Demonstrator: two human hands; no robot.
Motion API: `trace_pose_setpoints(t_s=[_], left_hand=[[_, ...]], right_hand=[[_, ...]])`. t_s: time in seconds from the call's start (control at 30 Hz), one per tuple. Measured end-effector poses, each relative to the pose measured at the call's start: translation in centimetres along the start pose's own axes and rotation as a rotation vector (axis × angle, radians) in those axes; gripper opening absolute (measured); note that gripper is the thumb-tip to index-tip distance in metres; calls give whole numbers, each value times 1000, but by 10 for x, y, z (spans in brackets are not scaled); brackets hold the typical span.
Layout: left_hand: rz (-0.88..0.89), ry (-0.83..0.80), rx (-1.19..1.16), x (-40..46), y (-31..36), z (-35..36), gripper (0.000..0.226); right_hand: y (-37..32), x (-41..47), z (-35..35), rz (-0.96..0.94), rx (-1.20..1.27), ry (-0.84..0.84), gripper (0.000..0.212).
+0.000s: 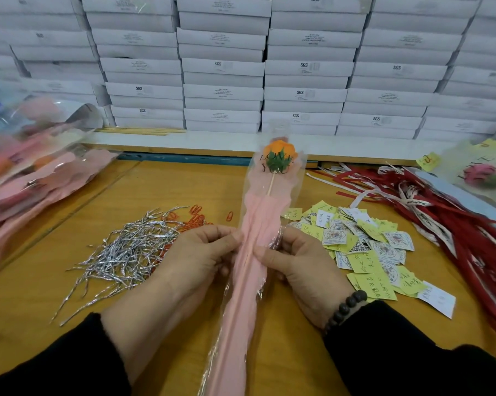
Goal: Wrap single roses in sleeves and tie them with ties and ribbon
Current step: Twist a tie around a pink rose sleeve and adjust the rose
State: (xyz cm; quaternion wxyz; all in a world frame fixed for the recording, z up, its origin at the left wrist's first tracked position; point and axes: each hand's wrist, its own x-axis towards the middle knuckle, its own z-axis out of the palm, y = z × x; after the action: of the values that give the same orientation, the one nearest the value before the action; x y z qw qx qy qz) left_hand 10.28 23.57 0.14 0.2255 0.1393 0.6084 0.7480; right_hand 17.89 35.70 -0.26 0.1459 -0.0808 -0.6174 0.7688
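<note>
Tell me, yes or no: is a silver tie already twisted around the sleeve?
No: both hands, left hand and right hand, pinch the bare pink sleeve; silver ties lie loose on the table.

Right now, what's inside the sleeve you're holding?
An orange rose on a thin stick shows through the sleeve's clear top. Lower down, pink paper and both hands, left and right, hide the stick.

The orange-brown wooden counter carries silver foil twist ties, orange paper clips, yellow and white paper tags and red ribbons.
</note>
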Motion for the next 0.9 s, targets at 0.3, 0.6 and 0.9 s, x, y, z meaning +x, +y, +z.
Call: trace_pose_setpoints(t_s=[0.3,0.6,0.9], left_hand=[[-41,-5,-88,1,1,2,6],[-23,-31,88,-4,6,1,18],[30,-71,155,-5,8,1,8]], right_hand=[[-2,-2,2,-16,74,-4,17],[2,1,0,-30,14,36,17],[2,2,0,-39,25,53,16]])
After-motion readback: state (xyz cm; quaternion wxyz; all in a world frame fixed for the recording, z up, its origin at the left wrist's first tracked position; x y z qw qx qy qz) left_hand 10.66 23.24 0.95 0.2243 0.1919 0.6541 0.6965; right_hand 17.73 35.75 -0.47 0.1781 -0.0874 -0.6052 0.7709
